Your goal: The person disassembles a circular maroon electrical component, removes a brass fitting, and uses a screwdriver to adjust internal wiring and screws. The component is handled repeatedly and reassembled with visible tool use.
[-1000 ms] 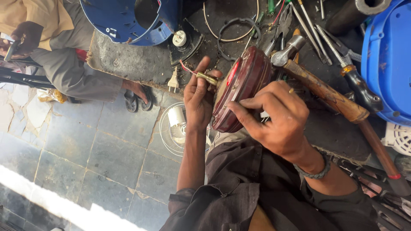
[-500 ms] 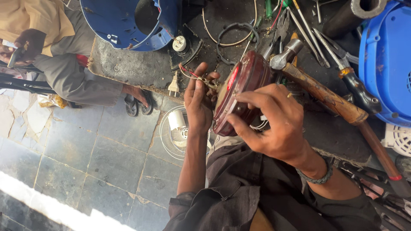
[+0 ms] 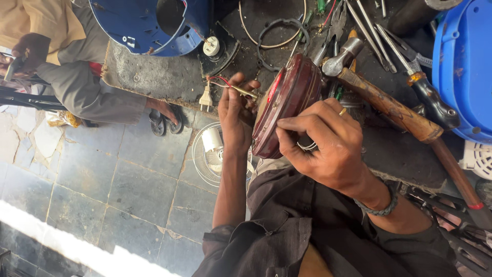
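A round dark-red motor housing (image 3: 287, 102) stands on its edge at the front of a grimy workbench (image 3: 154, 77). My left hand (image 3: 234, 115) presses against its left face and grips a thin brass-coloured tool (image 3: 241, 91) with red wires (image 3: 218, 79) running off it. My right hand (image 3: 320, 143) clasps the housing's right side, index finger pointing along the rim, with a coil of white wire under the fingers. A dark cord bracelet circles my right wrist.
A wooden-handled hammer (image 3: 394, 110) and several screwdrivers (image 3: 410, 56) lie on the bench to the right. Blue plastic housings sit top left (image 3: 148, 23) and far right (image 3: 464, 66). A white plug (image 3: 206, 97), a small fan (image 3: 212, 154) on the tiled floor, and a seated person (image 3: 61, 66) at left.
My hands and the red housing stay together with only small shifts; the fingers of my left hand have adjusted the brass tool slightly against the housing.
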